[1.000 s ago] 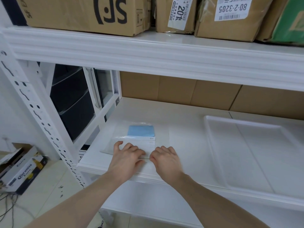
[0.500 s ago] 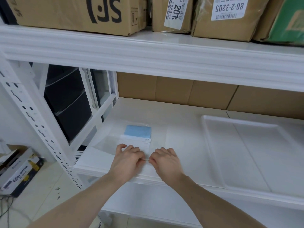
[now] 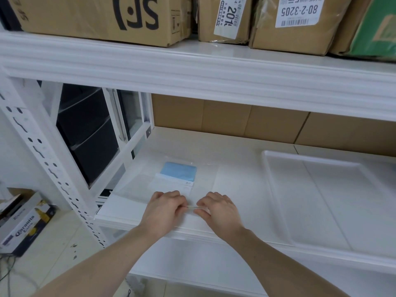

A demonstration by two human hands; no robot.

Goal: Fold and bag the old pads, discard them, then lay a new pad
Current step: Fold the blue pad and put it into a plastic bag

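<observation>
Both our hands now sit at the near edge of the clear bag [image 3: 171,185], at 6 o'clock on the white shelf [image 3: 235,159]. The left hand [image 3: 164,207] and the right hand [image 3: 218,209] each pinch the bag's mouth strip, fingers curled, thumbs tucked under, with a short length of it stretched between them. A second ago the fingers lay flatter on the plastic; since then they have drawn together and closed on the edge. We judge the bag is being sealed, so the bagging step is nearly done and discarding comes next.

The folded pad [image 3: 179,174], blue at the far end and white nearer us, lies inside the bag at 12 o'clock from our hands. The white tray [image 3: 321,189] waits at 3 o'clock, unchanged and bare of any pad.
</observation>
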